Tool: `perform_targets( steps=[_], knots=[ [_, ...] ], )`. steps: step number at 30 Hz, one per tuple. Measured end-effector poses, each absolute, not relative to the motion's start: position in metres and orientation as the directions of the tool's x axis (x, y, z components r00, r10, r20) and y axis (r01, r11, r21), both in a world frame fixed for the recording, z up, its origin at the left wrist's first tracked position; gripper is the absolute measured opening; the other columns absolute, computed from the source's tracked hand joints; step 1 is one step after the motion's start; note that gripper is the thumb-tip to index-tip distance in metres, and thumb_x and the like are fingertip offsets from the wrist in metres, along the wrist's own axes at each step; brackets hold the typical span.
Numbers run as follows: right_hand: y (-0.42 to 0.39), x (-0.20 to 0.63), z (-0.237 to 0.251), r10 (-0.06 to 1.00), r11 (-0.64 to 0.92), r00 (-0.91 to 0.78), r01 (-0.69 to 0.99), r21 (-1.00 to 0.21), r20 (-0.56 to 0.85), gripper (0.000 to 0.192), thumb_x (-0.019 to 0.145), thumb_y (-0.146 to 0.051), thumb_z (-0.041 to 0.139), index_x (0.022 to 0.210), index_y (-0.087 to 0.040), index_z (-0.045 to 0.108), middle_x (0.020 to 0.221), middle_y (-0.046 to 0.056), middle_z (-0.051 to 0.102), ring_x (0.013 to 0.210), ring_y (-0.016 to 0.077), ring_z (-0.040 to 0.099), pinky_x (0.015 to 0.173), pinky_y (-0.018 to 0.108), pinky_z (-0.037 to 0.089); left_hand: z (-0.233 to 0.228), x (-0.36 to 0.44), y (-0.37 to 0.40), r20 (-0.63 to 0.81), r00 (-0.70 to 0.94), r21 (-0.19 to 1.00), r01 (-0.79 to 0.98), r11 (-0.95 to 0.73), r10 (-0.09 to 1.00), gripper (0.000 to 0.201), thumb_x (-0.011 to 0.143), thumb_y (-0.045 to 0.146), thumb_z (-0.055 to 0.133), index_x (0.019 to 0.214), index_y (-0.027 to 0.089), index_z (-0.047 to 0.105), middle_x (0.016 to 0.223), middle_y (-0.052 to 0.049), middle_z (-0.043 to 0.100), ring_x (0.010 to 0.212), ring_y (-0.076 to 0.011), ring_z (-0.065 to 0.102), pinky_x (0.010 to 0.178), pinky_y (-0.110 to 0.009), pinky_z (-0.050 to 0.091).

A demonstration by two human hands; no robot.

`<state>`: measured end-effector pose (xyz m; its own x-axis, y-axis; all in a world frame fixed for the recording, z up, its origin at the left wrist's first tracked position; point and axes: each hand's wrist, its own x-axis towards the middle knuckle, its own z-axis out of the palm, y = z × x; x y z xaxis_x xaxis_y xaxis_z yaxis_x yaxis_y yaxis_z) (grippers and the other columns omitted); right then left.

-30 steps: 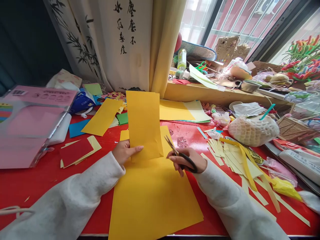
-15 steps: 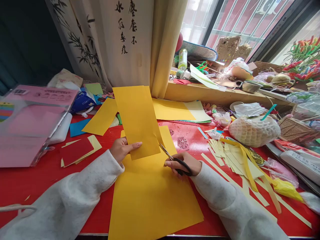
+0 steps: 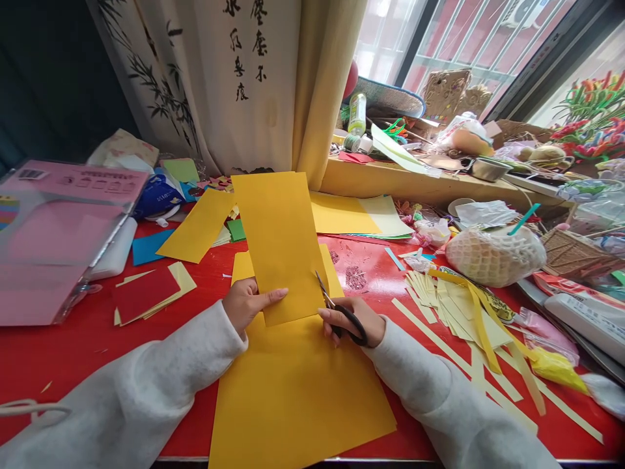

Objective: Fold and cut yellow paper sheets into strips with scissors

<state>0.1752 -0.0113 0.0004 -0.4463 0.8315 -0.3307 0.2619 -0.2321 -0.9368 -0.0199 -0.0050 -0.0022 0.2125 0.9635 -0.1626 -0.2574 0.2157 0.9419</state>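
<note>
left hand [image 3: 249, 301] pinches yellow sheet [image 3: 280, 244] by its near edge, long axis pointing away | right hand [image 3: 355, 320] grips scissors [image 3: 336, 311], blades touching sheet's right edge

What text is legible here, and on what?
Curtain: brushed Chinese characters, two columns, "水" at the top left; the rest not clear enough to quote.
Pink box: printed label and barcode, too blurred.
Bottle: label too small.
Nothing else readable.
</note>
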Motion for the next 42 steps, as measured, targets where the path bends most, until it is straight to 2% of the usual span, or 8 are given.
perform_targets(
  steps=[10, 20, 27, 42],
  knots=[
    [-0.016, 0.168, 0.002, 0.873, -0.211, -0.388, 0.245, -0.946, -0.295, 0.038, 0.063, -0.05, 0.055, 0.05, -0.015, 0.045, 0.04, -0.004, 0.047, 0.034, 0.0061, 0.045, 0.037, 0.019, 0.032, -0.002, -0.018, -0.009, -0.175, 0.246, 0.941, -0.242, 0.235, 0.954, 0.034, 0.061, 0.025, 0.065, 0.092, 0.012, 0.06, 0.093, -0.007, 0.064, 0.086, -0.024, 0.057, 0.075, -0.035, 0.047],
    [-0.017, 0.166, -0.009, 0.899, -0.219, -0.352, 0.152, -0.964, -0.259, 0.035, 0.062, -0.045, 0.058, 0.051, -0.017, 0.041, 0.043, -0.005, 0.047, 0.032, 0.0069, 0.045, 0.034, 0.02, 0.033, 0.004, -0.014, -0.01, -0.22, 0.217, 0.924, -0.267, 0.274, 0.951, 0.034, 0.058, 0.023, 0.066, 0.089, 0.011, 0.061, 0.088, -0.008, 0.065, 0.082, -0.0245, 0.059, 0.07, -0.033, 0.049],
    [-0.019, 0.165, -0.008, 0.905, -0.217, -0.331, 0.179, -0.96, -0.266, 0.038, 0.062, -0.046, 0.058, 0.047, -0.017, 0.039, 0.034, -0.006, 0.044, 0.027, 0.0065, 0.042, 0.03, 0.019, 0.031, -0.001, -0.018, -0.009, -0.189, 0.239, 0.938, -0.244, 0.247, 0.953, 0.032, 0.061, 0.022, 0.064, 0.091, 0.012, 0.06, 0.092, -0.006, 0.064, 0.084, -0.0223, 0.059, 0.07, -0.03, 0.049],
    [-0.018, 0.164, -0.013, 0.911, -0.265, -0.299, 0.105, -0.959, -0.285, 0.037, 0.058, -0.049, 0.059, 0.052, -0.016, 0.041, 0.038, -0.005, 0.045, 0.028, 0.0067, 0.043, 0.028, 0.018, 0.032, 0.002, -0.015, -0.009, -0.256, 0.317, 0.911, -0.236, 0.337, 0.913, 0.033, 0.056, 0.026, 0.067, 0.085, 0.011, 0.063, 0.083, -0.009, 0.066, 0.077, -0.0264, 0.06, 0.068, -0.037, 0.048]
  ],
)
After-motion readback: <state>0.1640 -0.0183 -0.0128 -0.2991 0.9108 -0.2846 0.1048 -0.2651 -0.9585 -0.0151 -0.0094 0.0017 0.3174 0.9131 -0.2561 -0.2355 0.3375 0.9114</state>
